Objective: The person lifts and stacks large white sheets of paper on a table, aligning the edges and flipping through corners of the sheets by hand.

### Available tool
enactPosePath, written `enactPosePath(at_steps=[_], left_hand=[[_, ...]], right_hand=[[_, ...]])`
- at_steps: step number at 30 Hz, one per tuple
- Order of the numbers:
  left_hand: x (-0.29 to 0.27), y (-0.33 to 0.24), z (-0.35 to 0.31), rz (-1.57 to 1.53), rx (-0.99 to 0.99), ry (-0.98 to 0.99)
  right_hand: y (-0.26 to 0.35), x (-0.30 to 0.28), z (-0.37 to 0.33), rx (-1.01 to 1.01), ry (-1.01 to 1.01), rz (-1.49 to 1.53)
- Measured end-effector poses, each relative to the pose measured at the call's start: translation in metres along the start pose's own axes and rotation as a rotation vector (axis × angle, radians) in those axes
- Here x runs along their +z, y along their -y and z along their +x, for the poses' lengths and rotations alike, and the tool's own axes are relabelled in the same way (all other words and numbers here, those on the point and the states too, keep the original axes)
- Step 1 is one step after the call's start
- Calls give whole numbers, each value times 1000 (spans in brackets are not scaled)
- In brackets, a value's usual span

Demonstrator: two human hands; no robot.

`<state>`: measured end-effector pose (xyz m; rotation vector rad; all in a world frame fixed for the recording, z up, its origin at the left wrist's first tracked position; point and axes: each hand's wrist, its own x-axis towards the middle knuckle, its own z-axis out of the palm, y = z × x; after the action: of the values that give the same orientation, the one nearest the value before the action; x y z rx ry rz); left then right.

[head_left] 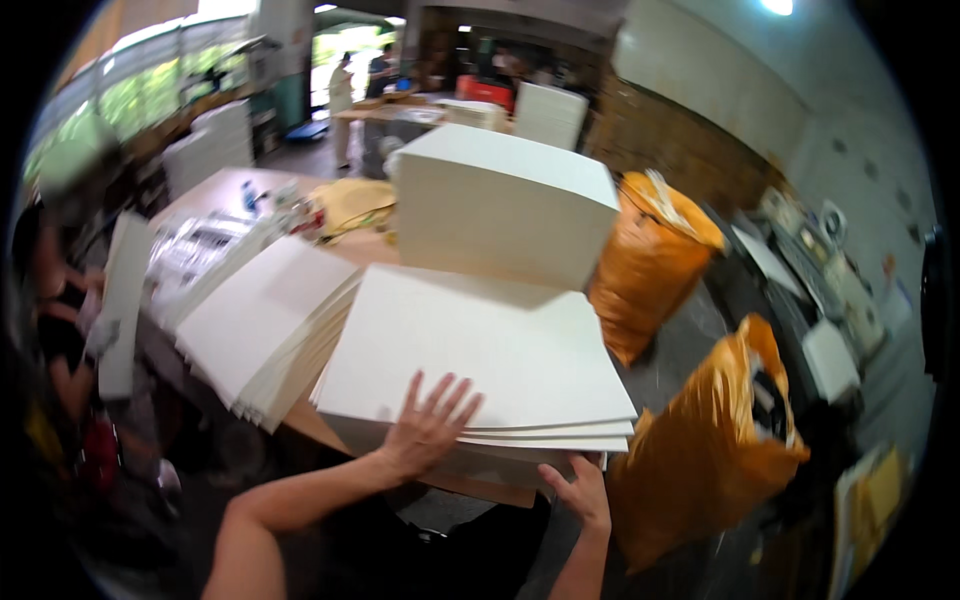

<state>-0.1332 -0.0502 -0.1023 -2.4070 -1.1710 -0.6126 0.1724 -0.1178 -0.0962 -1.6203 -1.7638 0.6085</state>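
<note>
A broad stack of large white sheets (470,345) lies in front of me, its top sheets slightly fanned along the near edge. Fingers spread, my left hand (425,438) rests flat over the near left part of the top sheet. At the near right corner is my right hand (583,493), thumb held away from the fingers, fingertips against the stack's edge. Neither hand visibly grips a sheet. Directly behind rises a taller block of white sheets (505,215). Another fanned white stack (265,310) lies to the left.
Two orange sacks (650,265) (700,450) stand at the right. Clear plastic wrapping (205,250) and a yellow cloth-like piece (350,203) lie on the table (215,190). At the left, a gloved co-worker (65,310) holds a white panel (125,310). Other people stand far back.
</note>
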Motion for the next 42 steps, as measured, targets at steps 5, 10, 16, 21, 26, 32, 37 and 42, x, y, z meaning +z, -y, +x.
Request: enactPosePath(at_steps=[5, 10, 16, 21, 26, 32, 37, 42], left_hand=[[-23, 36, -23, 8, -31, -94], [-43, 4, -20, -26, 103, 22], [-96, -24, -31, -311, -22, -67], [-63, 54, -141, -735, -1106, -208], [-35, 68, -155, -2375, -1417, 86], [-70, 75, -115, -1775, -863, 102], [-117, 100, -128, -1559, -815, 338], [-108, 128, -210, -1712, -1119, -200]], right_hand=[[8, 3, 2, 59, 32, 101], [2, 27, 1, -41, -1, -73], [-47, 27, -8, -87, -24, -56], [-25, 8, -13, 338, 136, 85], [-41, 1, -11, 207, 312, 381], [-5, 21, -11, 427, 90, 626], [45, 40, 7, 421, -360, 965], [143, 103, 72, 124, 54, 1219]])
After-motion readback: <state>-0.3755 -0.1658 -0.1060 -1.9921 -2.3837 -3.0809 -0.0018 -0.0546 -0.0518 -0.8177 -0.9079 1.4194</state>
